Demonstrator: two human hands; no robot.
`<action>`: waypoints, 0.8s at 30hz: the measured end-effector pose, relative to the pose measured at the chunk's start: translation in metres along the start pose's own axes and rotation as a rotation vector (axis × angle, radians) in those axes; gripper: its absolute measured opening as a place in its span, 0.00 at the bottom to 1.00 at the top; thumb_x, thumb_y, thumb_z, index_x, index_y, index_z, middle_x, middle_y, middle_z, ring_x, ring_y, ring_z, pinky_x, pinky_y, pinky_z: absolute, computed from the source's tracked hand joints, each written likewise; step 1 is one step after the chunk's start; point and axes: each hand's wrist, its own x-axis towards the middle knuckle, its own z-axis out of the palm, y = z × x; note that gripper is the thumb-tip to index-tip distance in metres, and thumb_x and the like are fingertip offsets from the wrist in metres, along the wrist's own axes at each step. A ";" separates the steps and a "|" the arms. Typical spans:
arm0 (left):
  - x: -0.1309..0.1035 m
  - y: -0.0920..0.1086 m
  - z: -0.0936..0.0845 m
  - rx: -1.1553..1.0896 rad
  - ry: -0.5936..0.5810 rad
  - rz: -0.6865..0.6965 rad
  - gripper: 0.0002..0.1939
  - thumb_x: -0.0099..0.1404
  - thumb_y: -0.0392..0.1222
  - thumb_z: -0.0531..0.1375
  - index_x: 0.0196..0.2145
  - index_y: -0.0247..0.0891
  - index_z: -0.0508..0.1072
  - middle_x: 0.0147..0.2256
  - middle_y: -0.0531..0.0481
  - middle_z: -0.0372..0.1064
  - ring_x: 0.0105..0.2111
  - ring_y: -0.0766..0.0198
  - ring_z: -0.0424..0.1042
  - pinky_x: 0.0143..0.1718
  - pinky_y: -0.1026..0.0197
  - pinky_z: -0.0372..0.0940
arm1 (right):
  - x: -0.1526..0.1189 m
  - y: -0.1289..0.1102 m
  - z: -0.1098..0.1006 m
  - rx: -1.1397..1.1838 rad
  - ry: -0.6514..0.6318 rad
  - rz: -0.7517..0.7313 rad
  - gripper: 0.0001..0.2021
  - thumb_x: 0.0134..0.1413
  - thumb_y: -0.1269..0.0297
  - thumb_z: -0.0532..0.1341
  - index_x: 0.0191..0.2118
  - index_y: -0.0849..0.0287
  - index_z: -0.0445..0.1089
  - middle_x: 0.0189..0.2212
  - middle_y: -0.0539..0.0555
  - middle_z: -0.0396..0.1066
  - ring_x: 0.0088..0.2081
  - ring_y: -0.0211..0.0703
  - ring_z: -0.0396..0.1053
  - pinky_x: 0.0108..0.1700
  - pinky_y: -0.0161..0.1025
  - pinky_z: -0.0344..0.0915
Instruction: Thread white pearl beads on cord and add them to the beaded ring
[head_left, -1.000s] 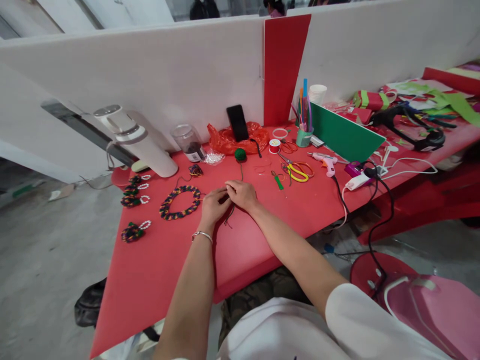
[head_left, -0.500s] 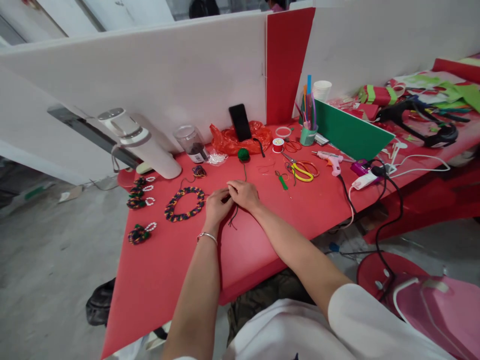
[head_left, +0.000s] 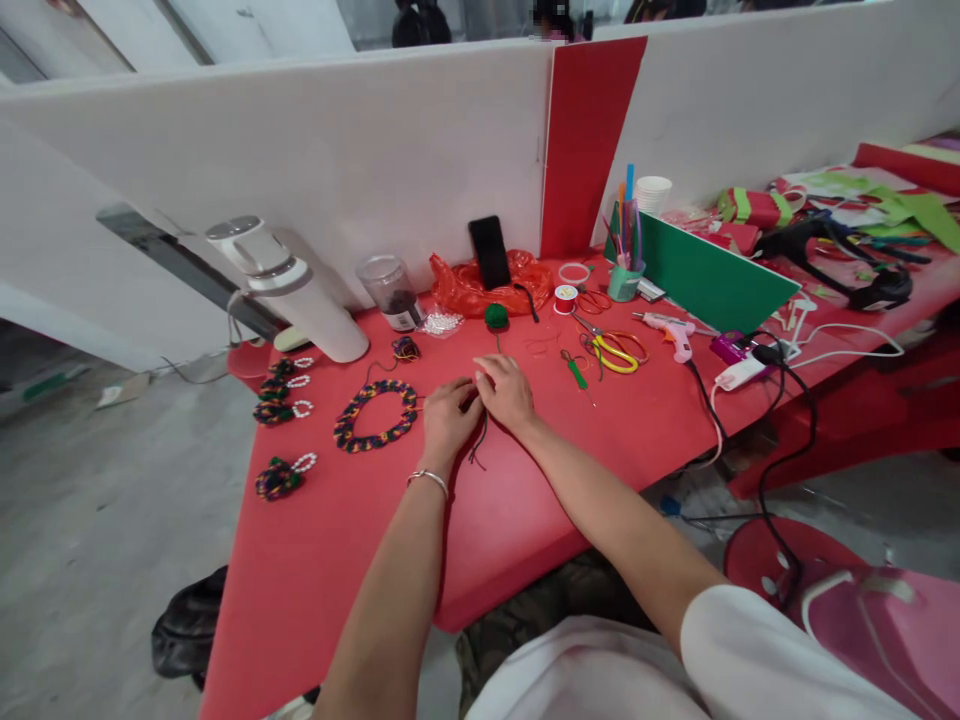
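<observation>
- Dark yarn strands [head_left: 482,437] trail out below the two hands at the centre of the head view, their loose ends lying on the red tabletop [head_left: 330,580].
- The left hand [head_left: 450,418] and right hand [head_left: 507,392] meet at the fingertips over the upper part of the strands. The fingers bend inward but cover the pinch, so I cannot tell whether either is clamped on the yarn.
- Slipping looks the likeliest fault: the ends are thin, and a slack pinch could let one slide free or leave them uneven.
- The green yarn ball [head_left: 496,316] sits at upper centre, a thread [head_left: 499,343] dropping from it toward the right hand. If that joins the strands, a hard tug could roll the ball forward and tangle the slack.
- Left of centre, the multicoloured ring [head_left: 369,443] lies near the left hand. A sideways sweep, or the bracelet [head_left: 429,480] catching a thread, could drag it out of shape.
- Right of centre, the green-handled hook [head_left: 577,375] points its thin tip toward the lower right; a forearm swung outward and upward could knock it, or get pricked.
</observation>
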 end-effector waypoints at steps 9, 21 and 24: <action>0.010 0.003 0.006 -0.067 0.121 0.018 0.12 0.67 0.41 0.58 0.39 0.40 0.83 0.43 0.43 0.82 0.43 0.54 0.79 0.51 0.50 0.71 | -0.003 0.001 0.001 0.033 -0.024 0.018 0.17 0.68 0.68 0.56 0.57 0.55 0.75 0.52 0.57 0.76 0.55 0.48 0.71 0.61 0.44 0.66; 0.001 0.025 0.001 0.116 -0.019 -0.122 0.35 0.71 0.44 0.55 0.73 0.43 0.53 0.73 0.41 0.51 0.71 0.48 0.54 0.71 0.37 0.48 | -0.008 -0.001 -0.001 0.081 -0.015 -0.006 0.26 0.72 0.58 0.51 0.71 0.58 0.59 0.69 0.60 0.62 0.70 0.48 0.59 0.69 0.49 0.58; 0.000 0.030 0.002 0.095 -0.049 -0.176 0.41 0.71 0.47 0.55 0.76 0.42 0.43 0.74 0.37 0.45 0.73 0.48 0.49 0.71 0.34 0.45 | -0.007 0.000 -0.007 0.013 0.043 0.037 0.31 0.73 0.54 0.49 0.75 0.61 0.49 0.73 0.64 0.53 0.71 0.51 0.57 0.68 0.51 0.59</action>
